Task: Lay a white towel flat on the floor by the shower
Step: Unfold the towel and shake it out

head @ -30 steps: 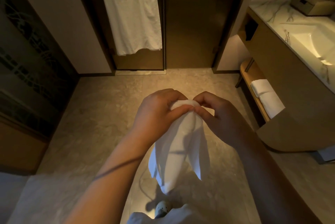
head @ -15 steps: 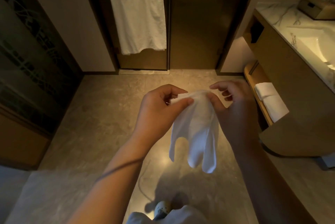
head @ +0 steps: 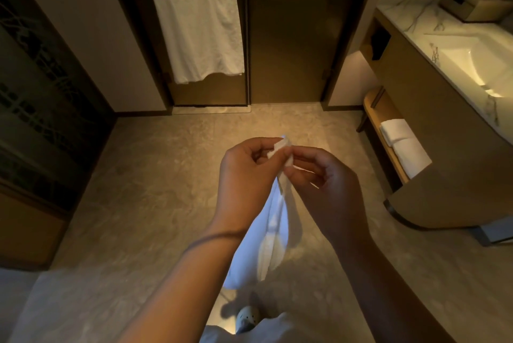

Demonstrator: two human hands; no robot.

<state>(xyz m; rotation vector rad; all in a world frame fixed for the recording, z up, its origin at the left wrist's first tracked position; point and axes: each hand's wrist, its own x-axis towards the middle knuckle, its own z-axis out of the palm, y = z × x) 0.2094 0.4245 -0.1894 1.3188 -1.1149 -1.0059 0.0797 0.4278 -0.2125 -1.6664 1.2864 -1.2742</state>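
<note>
A small white towel hangs bunched and folded in the air above the stone floor. My left hand and my right hand both pinch its top edge between thumb and fingers, close together at chest height. The rest of the cloth dangles down between my forearms, partly hidden by them. The dark glass shower doors stand shut straight ahead.
A large white towel hangs on the left door's bar. At right stands a vanity with a marble top and lit sink; folded white towels lie on its low shelf. A dark patterned panel lines the left side. My shoe shows below.
My hands have drawn closer together and now pinch a small corner of the towel. The cloth hangs longer and narrower than before. The view has shifted slightly closer to the doors.
</note>
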